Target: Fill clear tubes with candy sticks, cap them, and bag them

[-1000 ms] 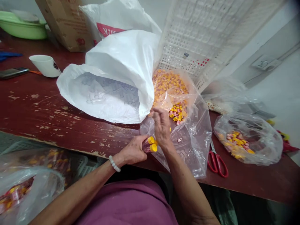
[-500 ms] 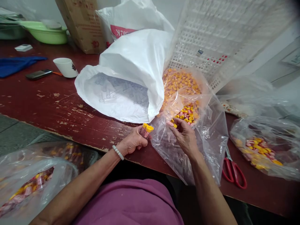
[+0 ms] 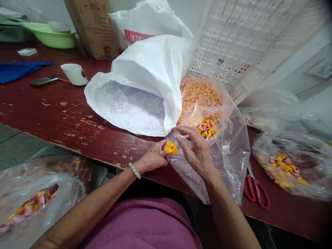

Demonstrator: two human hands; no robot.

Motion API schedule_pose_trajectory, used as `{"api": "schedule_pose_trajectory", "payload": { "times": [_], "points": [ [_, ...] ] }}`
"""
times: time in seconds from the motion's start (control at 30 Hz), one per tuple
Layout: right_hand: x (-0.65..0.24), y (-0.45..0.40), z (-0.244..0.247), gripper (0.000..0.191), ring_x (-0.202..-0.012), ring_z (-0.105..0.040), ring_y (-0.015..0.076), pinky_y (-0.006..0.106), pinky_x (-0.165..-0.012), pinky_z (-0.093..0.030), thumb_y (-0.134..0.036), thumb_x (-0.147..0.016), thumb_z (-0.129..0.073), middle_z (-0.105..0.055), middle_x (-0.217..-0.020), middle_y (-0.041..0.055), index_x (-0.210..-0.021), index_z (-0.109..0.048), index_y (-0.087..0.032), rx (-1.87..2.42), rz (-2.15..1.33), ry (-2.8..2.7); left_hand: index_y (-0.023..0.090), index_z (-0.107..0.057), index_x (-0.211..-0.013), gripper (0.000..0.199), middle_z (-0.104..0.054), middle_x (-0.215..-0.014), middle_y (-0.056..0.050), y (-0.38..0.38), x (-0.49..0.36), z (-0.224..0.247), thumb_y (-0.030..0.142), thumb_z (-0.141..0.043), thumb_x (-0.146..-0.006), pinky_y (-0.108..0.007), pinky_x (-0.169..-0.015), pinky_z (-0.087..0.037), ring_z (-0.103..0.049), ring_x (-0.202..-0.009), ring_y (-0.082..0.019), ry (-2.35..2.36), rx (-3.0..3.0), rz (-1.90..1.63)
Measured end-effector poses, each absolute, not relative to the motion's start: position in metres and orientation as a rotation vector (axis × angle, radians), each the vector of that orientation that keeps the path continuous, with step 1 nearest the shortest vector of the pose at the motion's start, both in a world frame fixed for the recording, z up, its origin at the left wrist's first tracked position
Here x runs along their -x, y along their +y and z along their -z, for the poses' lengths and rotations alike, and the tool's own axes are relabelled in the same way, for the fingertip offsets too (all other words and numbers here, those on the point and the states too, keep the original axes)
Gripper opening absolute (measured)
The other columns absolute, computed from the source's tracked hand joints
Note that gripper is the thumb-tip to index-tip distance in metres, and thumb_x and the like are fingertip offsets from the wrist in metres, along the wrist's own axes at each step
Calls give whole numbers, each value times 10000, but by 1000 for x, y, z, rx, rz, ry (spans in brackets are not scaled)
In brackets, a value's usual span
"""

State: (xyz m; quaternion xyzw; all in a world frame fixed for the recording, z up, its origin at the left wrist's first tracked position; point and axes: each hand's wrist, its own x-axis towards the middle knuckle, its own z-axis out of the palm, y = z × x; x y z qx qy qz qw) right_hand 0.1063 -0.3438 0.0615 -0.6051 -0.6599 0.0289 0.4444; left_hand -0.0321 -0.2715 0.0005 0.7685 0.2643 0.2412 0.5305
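Note:
My left hand [image 3: 153,158], with a beaded bracelet at its wrist, is closed around a small bunch of capped tubes [image 3: 170,148]. Their yellow caps point up and to the right; the red-and-white bodies are mostly hidden by the fingers. Just right of the bunch, my right hand [image 3: 195,150] is raised with its fingers apart, and I see nothing in it. Behind that hand a clear plastic bag [image 3: 230,138] lies open, full of yellow-capped red pieces [image 3: 206,126]. To the left, a white sack [image 3: 145,69] gapes open with clear empty tubes [image 3: 121,109] inside.
Red-handled scissors [image 3: 256,192] lie by another clear bag [image 3: 287,166] of yellow-and-red pieces at right. A white plastic crate [image 3: 220,41] leans behind. A cup [image 3: 74,74] and a phone [image 3: 44,81] stand at left. A filled bag [image 3: 38,204] sits lower left.
The small yellow-capped piece has left my right hand's fingertips, and that hand has moved left toward my left hand. My left hand has shifted right, and one more yellow cap shows in its bunch.

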Motion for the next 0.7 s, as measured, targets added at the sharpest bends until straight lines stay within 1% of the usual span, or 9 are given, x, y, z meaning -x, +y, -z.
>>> {"api": "schedule_pose_trajectory", "payload": {
  "times": [0.07,0.13,0.2,0.27,0.4,0.5,0.57,0.63,0.7],
  "points": [
    [-103,-333,-57,316,-984,-563,190,400,-880,-463,-333,-921,-439,-577,-1142,77,-1212,-517,-238,1532,101,-1377,152,-543,-791,306,-577,-727,14,-274,31,-3,20,-513,-517,-220,-575,-379,-504,-642,-121,639,-1898,-540],
    [-94,-322,-47,376,-1053,-527,218,432,-920,-432,-373,-913,-435,-541,-1195,96,-1261,-473,-235,1519,227,-1339,169,-559,-799,298,-597,-739,1,-279,27,-3,24,-512,-544,-246,-623,-400,-528,-683,-145,645,-1974,-545],
    [-83,-312,-35,429,-1140,-476,247,458,-977,-383,-410,-883,-479,-512,-1246,106,-1273,-465,-232,1508,206,-1502,180,-580,-810,299,-614,-768,-19,-283,23,-1,23,-502,-567,-272,-675,-414,-546,-744,-171,651,-2003,-567],
    [-80,-307,-27,437,-1123,-494,237,445,-963,-398,-434,-894,-444,-516,-1243,99,-1281,-450,-231,1504,55,-1537,172,-586,-797,310,-617,-784,-31,-286,21,0,8,-497,-549,-278,-689,-419,-550,-762,-179,664,-1959,-572],
    [-98,-314,-33,418,-985,-559,179,398,-854,-460,-406,-962,-199,-536,-1172,76,-1282,-409,-237,1486,-147,-1191,156,-557,-830,414,-554,-705,27,-286,27,-2,-8,-502,-453,-205,-500,-359,-464,-559,-91,674,-1557,-442],
    [-105,-336,-46,404,-1124,-483,223,431,-953,-388,-450,-892,-416,-513,-1224,82,-1227,-479,-233,1524,-122,-1544,163,-542,-847,429,-491,-634,66,-282,34,-7,12,-502,-448,-175,-404,-273,-374,-462,-54,670,-1238,-380],
    [-99,-350,-47,559,-1186,-424,274,466,-998,-326,-470,-777,-589,-492,-1282,104,-1257,-471,-209,1567,-72,-1905,155,-536,-778,367,-489,-620,60,-280,35,-9,8,-499,-444,-177,-422,-300,-417,-498,-68,602,-1131,-410],
    [-88,-360,-40,700,-1199,-395,311,501,-1007,-277,-458,-698,-666,-476,-1323,125,-1297,-439,-176,1664,31,-2066,140,-534,-719,326,-511,-628,45,-281,33,-8,-7,-494,-431,-185,-475,-345,-472,-567,-88,524,-1073,-450],
    [-78,-362,-29,707,-1198,-391,321,515,-1005,-247,-418,-677,-675,-479,-1333,131,-1290,-442,-155,1756,139,-2045,128,-540,-688,312,-526,-633,34,-283,29,-6,-17,-487,-417,-192,-494,-352,-482,-592,-97,505,-1044,-473]
  ]
}}
